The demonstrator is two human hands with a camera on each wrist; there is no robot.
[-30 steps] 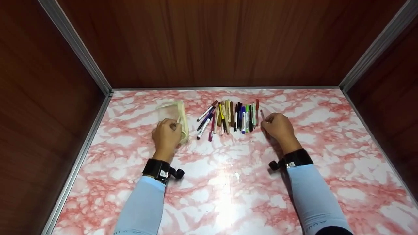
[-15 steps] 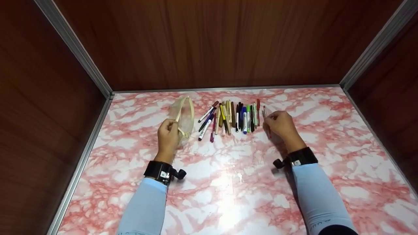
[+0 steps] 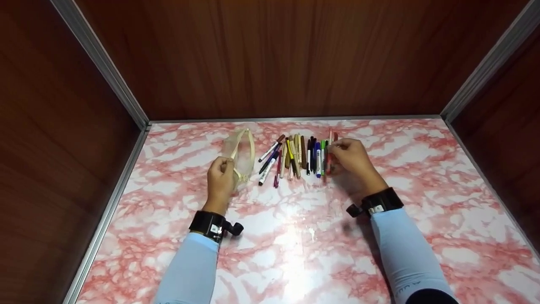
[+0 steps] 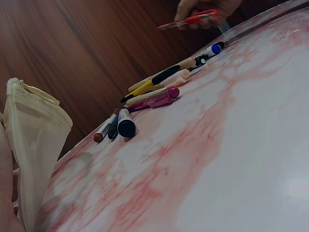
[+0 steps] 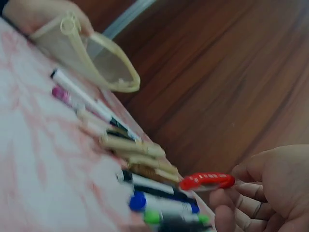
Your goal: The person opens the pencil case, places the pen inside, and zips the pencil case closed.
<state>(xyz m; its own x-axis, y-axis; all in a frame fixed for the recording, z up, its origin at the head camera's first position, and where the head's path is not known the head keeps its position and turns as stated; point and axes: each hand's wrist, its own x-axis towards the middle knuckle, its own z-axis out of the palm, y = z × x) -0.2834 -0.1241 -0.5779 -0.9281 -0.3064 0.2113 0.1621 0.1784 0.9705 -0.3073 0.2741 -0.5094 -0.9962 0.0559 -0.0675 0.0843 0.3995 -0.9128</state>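
Note:
My left hand grips a pale yellow mesh zip pouch by its near side, left of the pens. The pouch's mouth gapes towards the right, and a ring-shaped zip pull hangs at one end. Between thumb and fingertips, my right hand pinches a red pen with a clear part, raised over the right end of the row. Closest to it lie a green marker and a blue-capped marker.
Several pens and markers lie side by side, among them a yellow one and a purple one. A black-ended white marker slants nearest the pouch. Dark wood panels enclose the marbled table at the back and sides.
My left hand has lifted the pouch's edge and shifted it right, so its mouth has spread. My right hand has raised the red pen off the table and carried it left over the row.

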